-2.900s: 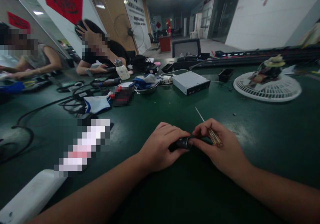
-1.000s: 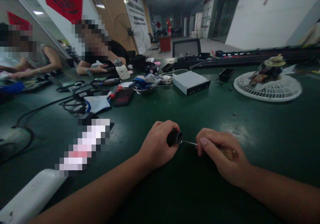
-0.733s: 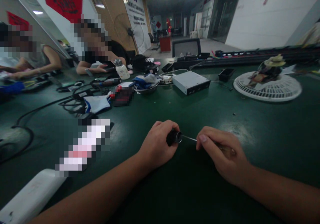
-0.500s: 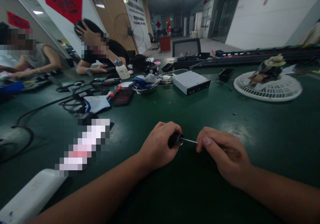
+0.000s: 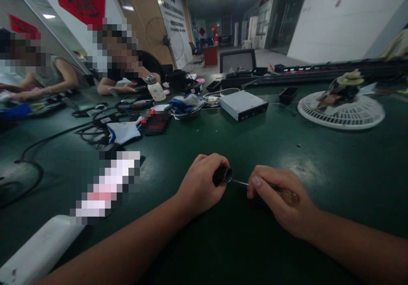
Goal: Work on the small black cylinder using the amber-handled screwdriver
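Observation:
My left hand (image 5: 202, 183) is wrapped round a short black cylindrical part (image 5: 220, 175), its open round end turned to the right. My right hand (image 5: 280, 198) grips a screwdriver by its brownish, see-through handle (image 5: 288, 196). The thin metal shaft (image 5: 239, 182) of the screwdriver points left, its tip at the rim of the black part's opening. Whether the tip reaches inside or only touches the rim, I cannot tell. Both hands are low over the dark green table (image 5: 255, 140). Most of the black part is hidden by my left fingers.
A white round fan grille with a motor (image 5: 342, 102) lies at the right. Further back sits a silver disc drive (image 5: 244, 104). Cables (image 5: 92, 128), a cloth (image 5: 124, 131) and a bottle (image 5: 155, 88) are at the left, with a white device (image 5: 38, 249) near my left forearm. Two people sit far left.
My right hand has shifted slightly left and tilted with the screwdriver. The black part in my left hand has turned a little, showing its opening more.

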`<state>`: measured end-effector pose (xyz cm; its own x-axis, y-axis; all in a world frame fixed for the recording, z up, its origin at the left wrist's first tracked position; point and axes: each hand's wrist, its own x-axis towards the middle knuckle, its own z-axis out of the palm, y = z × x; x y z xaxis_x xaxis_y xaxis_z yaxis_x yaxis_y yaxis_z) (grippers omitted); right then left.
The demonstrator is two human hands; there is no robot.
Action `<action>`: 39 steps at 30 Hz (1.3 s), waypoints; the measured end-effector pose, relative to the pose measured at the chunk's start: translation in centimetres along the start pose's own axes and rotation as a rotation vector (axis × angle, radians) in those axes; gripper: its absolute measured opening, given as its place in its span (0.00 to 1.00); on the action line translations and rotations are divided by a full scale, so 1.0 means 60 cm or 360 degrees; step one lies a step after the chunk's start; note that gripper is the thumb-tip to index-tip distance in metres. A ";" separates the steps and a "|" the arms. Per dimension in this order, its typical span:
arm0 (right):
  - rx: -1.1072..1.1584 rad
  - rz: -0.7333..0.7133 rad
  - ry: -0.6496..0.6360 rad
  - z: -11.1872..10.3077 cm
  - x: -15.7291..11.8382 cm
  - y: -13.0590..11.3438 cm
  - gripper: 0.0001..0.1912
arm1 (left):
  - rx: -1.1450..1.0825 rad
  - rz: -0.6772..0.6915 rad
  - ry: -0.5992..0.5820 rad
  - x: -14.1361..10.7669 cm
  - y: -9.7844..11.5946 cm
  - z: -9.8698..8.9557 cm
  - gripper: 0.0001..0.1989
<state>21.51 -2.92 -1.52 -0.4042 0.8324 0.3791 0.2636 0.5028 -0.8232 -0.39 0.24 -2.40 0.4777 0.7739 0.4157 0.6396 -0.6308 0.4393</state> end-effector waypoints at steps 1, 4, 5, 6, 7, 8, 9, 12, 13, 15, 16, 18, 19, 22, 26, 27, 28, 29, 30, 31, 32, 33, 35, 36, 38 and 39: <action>0.0038 -0.0020 -0.0037 0.000 0.000 0.000 0.17 | -0.0012 0.0017 -0.0012 0.000 0.000 0.000 0.13; 0.0075 -0.0028 0.0018 -0.001 0.001 0.001 0.15 | -0.0022 0.0030 -0.0014 0.000 0.000 0.001 0.14; 0.0041 -0.0006 0.0057 -0.001 0.001 0.001 0.15 | -0.0010 0.0019 0.0003 0.000 0.000 0.001 0.14; -0.0002 0.0021 0.0074 0.000 0.001 0.001 0.15 | 0.0008 0.0006 0.0022 0.000 -0.001 0.001 0.13; -0.0038 0.0043 0.0070 0.000 0.001 0.002 0.16 | 0.0027 -0.0004 0.0039 0.000 -0.001 0.002 0.13; -0.0051 0.0051 0.0044 0.000 0.002 0.002 0.16 | 0.0039 -0.0007 0.0048 0.000 -0.001 0.002 0.12; -0.0037 0.0045 0.0007 0.001 0.002 0.003 0.17 | 0.0044 -0.0003 0.0048 -0.001 -0.001 0.002 0.12; 0.0084 -0.0027 -0.0032 0.001 0.002 0.003 0.17 | 0.0028 0.0036 0.0012 -0.001 -0.001 0.002 0.14; 0.0091 -0.0031 0.0000 0.001 0.002 0.003 0.17 | 0.0022 0.0045 0.0004 -0.001 -0.001 0.002 0.14; 0.0034 0.0018 0.0073 0.001 0.002 0.003 0.16 | 0.0025 0.0041 0.0006 -0.002 -0.001 0.003 0.14; 0.0001 0.0053 0.0088 0.002 0.002 0.004 0.16 | 0.0031 0.0033 0.0012 -0.002 -0.002 0.002 0.14; -0.0012 0.0115 0.0056 0.001 0.002 0.006 0.18 | 0.0040 0.0027 0.0012 -0.002 -0.002 0.002 0.13; 0.0015 0.0133 0.0033 0.001 0.003 0.006 0.19 | 0.0040 0.0037 0.0001 -0.002 -0.002 0.002 0.13; 0.0085 0.0191 0.0054 0.001 0.003 0.007 0.21 | 0.0037 0.0080 -0.0029 -0.002 -0.001 0.001 0.13; 0.0060 0.0191 0.0077 0.002 0.001 0.008 0.20 | 0.0046 0.0085 -0.0017 -0.002 -0.002 0.002 0.13; 0.0080 0.0166 0.0079 0.002 0.000 0.009 0.20 | 0.0051 0.0088 -0.0003 -0.001 -0.003 0.002 0.13; 0.0110 0.0141 0.0086 0.002 0.000 0.010 0.20 | 0.0054 0.0092 0.0015 -0.001 -0.003 0.003 0.13; 0.0141 0.0125 0.0088 0.002 -0.001 0.010 0.20 | 0.0054 0.0096 0.0034 -0.001 -0.004 0.003 0.14; 0.0166 0.0116 0.0081 0.001 -0.001 0.011 0.19 | 0.0053 0.0101 0.0050 -0.001 -0.005 0.004 0.14; 0.0179 0.0119 0.0057 0.001 -0.001 0.011 0.19 | 0.0051 0.0106 0.0062 -0.001 -0.005 0.004 0.14; 0.0180 0.0129 0.0015 0.001 0.000 0.011 0.19 | 0.0050 0.0115 0.0064 -0.002 -0.006 0.005 0.14; 0.0173 0.0146 -0.0037 0.000 0.001 0.011 0.19 | 0.0050 0.0128 0.0058 -0.002 -0.006 0.005 0.15; 0.0152 0.0170 -0.0100 0.001 0.002 0.010 0.19 | 0.0057 0.0165 0.0037 -0.002 -0.006 0.006 0.15; 0.0133 0.0174 -0.0104 0.001 0.003 0.009 0.19 | 0.0061 0.0184 0.0029 -0.001 -0.006 0.006 0.15; 0.0077 0.0167 -0.0070 0.003 0.003 0.006 0.20 | 0.0072 0.0205 0.0018 -0.001 -0.004 0.006 0.15; 0.0044 0.0155 -0.0047 0.003 0.003 0.004 0.20 | 0.0081 0.0205 0.0016 -0.001 -0.004 0.006 0.15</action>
<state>21.34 -2.70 -1.75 -0.4036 0.8696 0.2843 0.2789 0.4129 -0.8670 -0.35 0.37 -2.80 0.5519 0.6861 0.4739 0.6032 -0.7209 0.3413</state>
